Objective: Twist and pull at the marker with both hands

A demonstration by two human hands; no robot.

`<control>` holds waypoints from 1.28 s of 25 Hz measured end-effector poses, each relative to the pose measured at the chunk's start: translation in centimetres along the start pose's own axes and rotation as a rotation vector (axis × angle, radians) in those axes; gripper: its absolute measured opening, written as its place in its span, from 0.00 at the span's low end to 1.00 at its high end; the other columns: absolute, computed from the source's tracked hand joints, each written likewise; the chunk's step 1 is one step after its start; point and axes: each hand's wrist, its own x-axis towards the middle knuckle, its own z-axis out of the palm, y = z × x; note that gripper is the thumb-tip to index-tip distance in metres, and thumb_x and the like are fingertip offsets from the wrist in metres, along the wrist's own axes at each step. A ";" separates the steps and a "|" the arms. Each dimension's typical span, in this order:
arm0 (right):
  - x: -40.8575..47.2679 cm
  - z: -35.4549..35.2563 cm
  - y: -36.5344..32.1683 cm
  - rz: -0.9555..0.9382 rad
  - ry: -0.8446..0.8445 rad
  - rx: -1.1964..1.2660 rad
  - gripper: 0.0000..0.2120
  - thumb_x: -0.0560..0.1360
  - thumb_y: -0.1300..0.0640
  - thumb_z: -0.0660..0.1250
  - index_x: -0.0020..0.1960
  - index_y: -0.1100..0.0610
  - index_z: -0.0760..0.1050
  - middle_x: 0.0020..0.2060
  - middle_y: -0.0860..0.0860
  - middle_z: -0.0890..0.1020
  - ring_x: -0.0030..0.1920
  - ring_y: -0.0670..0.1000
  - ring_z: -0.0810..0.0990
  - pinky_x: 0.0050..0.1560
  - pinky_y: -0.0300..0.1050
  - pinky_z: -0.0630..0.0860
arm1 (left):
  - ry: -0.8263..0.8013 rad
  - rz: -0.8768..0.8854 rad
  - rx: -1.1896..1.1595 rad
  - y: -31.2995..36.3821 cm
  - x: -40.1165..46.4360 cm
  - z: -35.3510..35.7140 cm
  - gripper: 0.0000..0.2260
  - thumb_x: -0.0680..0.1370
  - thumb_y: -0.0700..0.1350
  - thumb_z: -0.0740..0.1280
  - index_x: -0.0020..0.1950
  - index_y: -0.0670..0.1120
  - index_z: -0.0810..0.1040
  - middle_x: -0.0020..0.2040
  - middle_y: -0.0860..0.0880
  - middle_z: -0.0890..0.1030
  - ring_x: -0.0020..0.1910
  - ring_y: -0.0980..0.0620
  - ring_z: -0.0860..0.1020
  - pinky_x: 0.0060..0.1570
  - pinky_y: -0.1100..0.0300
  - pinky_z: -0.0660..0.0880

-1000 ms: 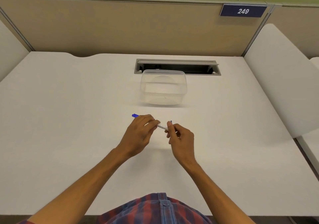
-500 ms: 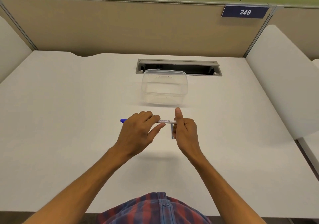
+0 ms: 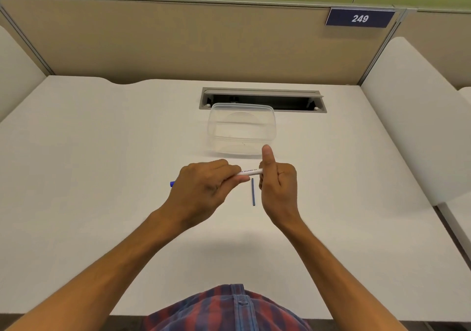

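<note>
My left hand grips a white whiteboard marker held level above the white desk, and its blue end sticks out to the left of the hand. My right hand meets the marker's right end with curled fingers and the thumb pointing up. A thin dark blue rod shows just below that end, between the two hands. I cannot tell whether it lies on the desk or hangs. A clear plastic container stands just beyond the hands.
A grey cable slot is set into the desk behind the container. Beige partition panels close off the back, with a blue sign reading 249. White side panels flank the desk on both sides.
The marker has turned from slanted to level and lifted a little toward the container. My right thumb has gone up. The thin blue rod has come into view, apart from the marker.
</note>
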 end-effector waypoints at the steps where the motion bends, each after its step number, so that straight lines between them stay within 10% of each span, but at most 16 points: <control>1: 0.1 -0.1 -0.3 -0.034 0.002 0.006 0.31 0.82 0.49 0.58 0.26 0.66 0.60 0.21 0.55 0.63 0.25 0.50 0.61 0.28 0.48 0.60 | -0.039 -0.048 -0.107 0.3 0.3 -0.5 0.15 0.80 0.54 0.63 0.44 0.45 0.82 0.29 0.51 0.74 0.28 0.50 0.69 0.27 0.51 0.68; 9: 0.7 -0.4 -2.2 -0.393 0.011 -0.042 0.28 0.80 0.52 0.55 0.23 0.61 0.61 0.18 0.54 0.63 0.23 0.56 0.62 0.25 0.44 0.56 | -0.367 -0.416 -0.629 1.8 2.8 -4.8 0.12 0.74 0.51 0.69 0.37 0.43 0.84 0.24 0.53 0.74 0.27 0.57 0.70 0.30 0.71 0.66; 20: 0.7 0.2 -1.4 0.050 0.028 0.016 0.28 0.81 0.47 0.58 0.26 0.60 0.64 0.17 0.45 0.65 0.22 0.45 0.64 0.25 0.35 0.62 | 0.055 0.192 0.208 0.3 1.5 -2.0 0.14 0.80 0.52 0.64 0.48 0.44 0.82 0.36 0.48 0.80 0.29 0.48 0.76 0.25 0.55 0.74; 28: 0.9 0.0 -2.1 -0.285 0.090 0.006 0.28 0.80 0.49 0.56 0.23 0.55 0.60 0.18 0.44 0.61 0.22 0.50 0.60 0.25 0.41 0.55 | -0.207 -0.181 -0.464 1.1 3.0 -3.8 0.13 0.77 0.53 0.68 0.40 0.46 0.84 0.28 0.52 0.77 0.28 0.52 0.71 0.29 0.63 0.67; 32: 0.9 -0.4 -3.0 -0.767 0.105 -0.093 0.22 0.84 0.53 0.51 0.32 0.55 0.62 0.25 0.46 0.61 0.29 0.46 0.56 0.30 0.29 0.53 | -0.631 -0.393 -0.765 1.1 4.1 -6.3 0.17 0.76 0.52 0.65 0.35 0.42 0.81 0.25 0.49 0.68 0.26 0.53 0.62 0.26 0.64 0.62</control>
